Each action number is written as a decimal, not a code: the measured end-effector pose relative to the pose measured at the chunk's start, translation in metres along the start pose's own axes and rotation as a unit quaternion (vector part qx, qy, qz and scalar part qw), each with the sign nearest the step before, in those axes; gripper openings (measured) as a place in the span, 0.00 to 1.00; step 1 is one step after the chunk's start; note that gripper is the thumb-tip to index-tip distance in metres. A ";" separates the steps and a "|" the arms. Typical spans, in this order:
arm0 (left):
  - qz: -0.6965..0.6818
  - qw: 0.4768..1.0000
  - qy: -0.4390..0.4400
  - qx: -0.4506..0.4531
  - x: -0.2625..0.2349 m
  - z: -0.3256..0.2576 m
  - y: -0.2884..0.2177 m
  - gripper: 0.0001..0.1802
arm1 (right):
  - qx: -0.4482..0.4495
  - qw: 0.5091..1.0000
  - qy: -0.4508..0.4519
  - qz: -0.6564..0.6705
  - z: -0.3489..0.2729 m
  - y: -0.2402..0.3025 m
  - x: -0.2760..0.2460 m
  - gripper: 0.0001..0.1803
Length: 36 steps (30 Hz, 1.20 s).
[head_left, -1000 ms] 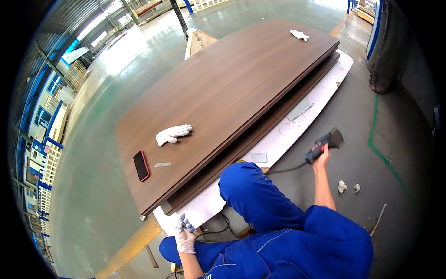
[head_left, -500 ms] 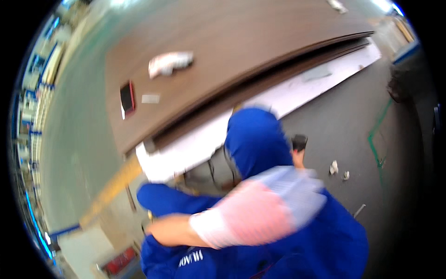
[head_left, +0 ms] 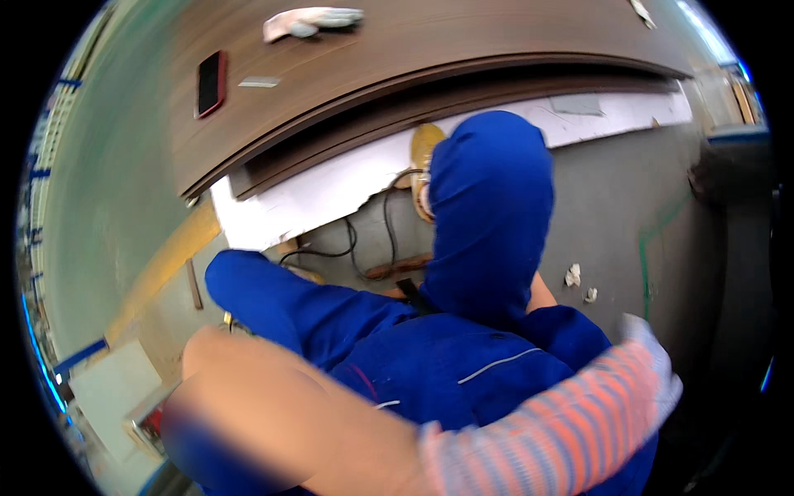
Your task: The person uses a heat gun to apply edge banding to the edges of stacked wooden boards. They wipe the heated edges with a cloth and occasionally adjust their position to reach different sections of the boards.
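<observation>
My left hand wears a knit glove with an orange and blue striped cuff. Its bare forearm crosses my lap from the left, and the gloved fingers, blurred, are out past my right side. My right hand is hidden behind my raised right knee; only a patch of bare skin shows beside that leg. A small black object pokes out under the thigh, and I cannot tell what holds it. A black cable loops on the floor by my yellowish shoe.
Stacked brown panels lie ahead over a white sheet. On top are a glove, a red-edged phone and a pale strip. Crumpled white scraps lie on the floor at right. A pale board is at left.
My gloved left hand has swung further right and lower. My view has shifted, and the dark object in my right hand beside the knee is no longer visible there.
</observation>
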<state>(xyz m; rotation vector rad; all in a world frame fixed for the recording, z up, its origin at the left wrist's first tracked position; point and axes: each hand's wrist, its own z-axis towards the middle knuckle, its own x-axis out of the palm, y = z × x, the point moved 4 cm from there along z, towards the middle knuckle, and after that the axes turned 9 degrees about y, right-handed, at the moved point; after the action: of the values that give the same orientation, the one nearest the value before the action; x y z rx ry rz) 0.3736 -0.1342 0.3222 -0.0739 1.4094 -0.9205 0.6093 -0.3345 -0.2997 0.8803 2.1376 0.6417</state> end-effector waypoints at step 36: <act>-0.247 0.764 0.158 -0.575 0.258 -0.284 0.275 0.23 | -0.076 0.738 0.003 0.670 0.130 0.350 -0.164 0.16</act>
<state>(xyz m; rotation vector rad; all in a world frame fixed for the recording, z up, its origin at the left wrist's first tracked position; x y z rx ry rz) 0.2394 0.0298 -0.0993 -1.3281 2.1559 -0.3246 0.9282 -0.2109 -0.0769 2.2758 1.0661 1.4329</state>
